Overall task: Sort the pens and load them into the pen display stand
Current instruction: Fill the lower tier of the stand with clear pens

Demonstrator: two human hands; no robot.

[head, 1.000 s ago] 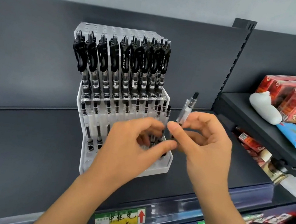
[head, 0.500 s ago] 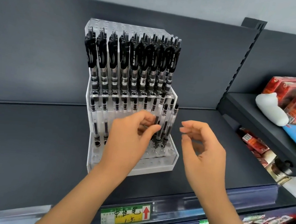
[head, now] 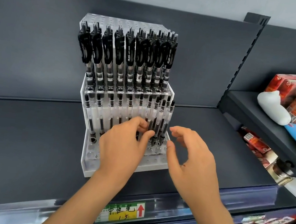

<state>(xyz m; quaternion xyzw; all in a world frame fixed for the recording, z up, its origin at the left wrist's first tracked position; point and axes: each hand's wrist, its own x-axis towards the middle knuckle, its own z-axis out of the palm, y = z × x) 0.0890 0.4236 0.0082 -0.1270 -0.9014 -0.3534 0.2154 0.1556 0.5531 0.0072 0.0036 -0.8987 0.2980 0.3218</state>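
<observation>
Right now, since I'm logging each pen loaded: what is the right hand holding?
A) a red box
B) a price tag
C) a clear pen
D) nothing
D: the right hand hangs beside the pen display stand, fingers loosely curled with nothing between them, while the left hand pinches a pen in the lower tier.

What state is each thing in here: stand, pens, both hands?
pen display stand: upright on the shelf, front holes unfilled.
black-clip pens: upright, filling the top tier.
clear pens: upright in the lower tier.
left hand: pinches one clear pen near the row's right end.
right hand: fingers loosely curled, holds nothing.
</observation>
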